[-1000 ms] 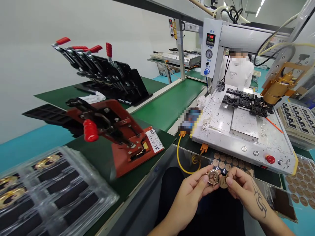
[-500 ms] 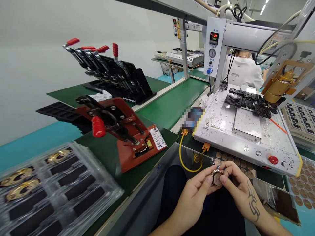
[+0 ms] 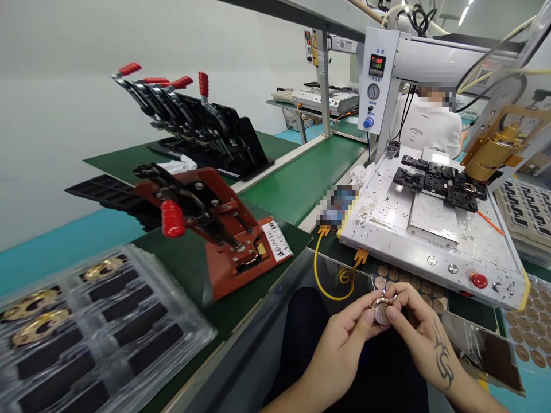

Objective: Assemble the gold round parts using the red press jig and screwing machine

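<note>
The ring (image 3: 380, 312) sits between both hands, face toward me, just below the counter (image 3: 185, 275) edge. My left hand (image 3: 344, 338) has its grip clamped on the left rim; my right hand (image 3: 415, 327) pinches the right side, equally near.

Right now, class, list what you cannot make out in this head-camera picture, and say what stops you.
Head view throughout.
Round part: face mostly covered by fingertips of the left hand and right hand.
Label on the red clamp jig: print too small.
Item beside the white machine base: pixelated.
Brown discs: cut off by right edge.
</note>
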`<state>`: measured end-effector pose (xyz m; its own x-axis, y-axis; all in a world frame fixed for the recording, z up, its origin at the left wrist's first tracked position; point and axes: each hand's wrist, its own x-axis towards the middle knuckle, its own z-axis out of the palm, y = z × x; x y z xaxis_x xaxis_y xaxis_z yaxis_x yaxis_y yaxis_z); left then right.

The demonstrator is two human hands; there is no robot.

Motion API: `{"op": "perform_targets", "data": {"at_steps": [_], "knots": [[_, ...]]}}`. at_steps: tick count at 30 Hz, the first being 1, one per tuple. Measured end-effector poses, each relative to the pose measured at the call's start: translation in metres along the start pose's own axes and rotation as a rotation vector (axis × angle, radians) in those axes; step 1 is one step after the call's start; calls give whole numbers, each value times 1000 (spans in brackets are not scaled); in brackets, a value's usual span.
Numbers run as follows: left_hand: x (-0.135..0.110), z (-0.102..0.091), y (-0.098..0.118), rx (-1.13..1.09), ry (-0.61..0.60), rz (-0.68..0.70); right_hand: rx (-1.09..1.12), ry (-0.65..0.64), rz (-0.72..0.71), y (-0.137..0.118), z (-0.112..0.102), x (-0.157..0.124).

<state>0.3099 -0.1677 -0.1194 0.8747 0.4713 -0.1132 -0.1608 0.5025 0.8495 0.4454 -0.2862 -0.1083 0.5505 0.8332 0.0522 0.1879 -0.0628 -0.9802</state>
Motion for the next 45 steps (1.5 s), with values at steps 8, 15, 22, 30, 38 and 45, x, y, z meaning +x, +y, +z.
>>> {"op": "perform_targets", "data": {"at_steps": [8, 15, 22, 30, 38, 45], "knots": [[-1, 2, -3, 115, 20, 26, -115, 73, -113, 4, 5, 0], [1, -8, -11, 433, 21, 144, -306, 137, -221, 17, 4, 4], [1, -21, 12, 494, 19, 185, -304, -57, -282, 4, 3, 18], [-11, -18, 40, 409, 180, 92, 102, -124, 17, 0, 29, 28], [-23, -20, 63, 580, 261, 186, -407, -401, -615, -9, 26, 54], [-41, -40, 127, 901, 404, 455, -457, -312, -813, -26, 47, 82]]}}
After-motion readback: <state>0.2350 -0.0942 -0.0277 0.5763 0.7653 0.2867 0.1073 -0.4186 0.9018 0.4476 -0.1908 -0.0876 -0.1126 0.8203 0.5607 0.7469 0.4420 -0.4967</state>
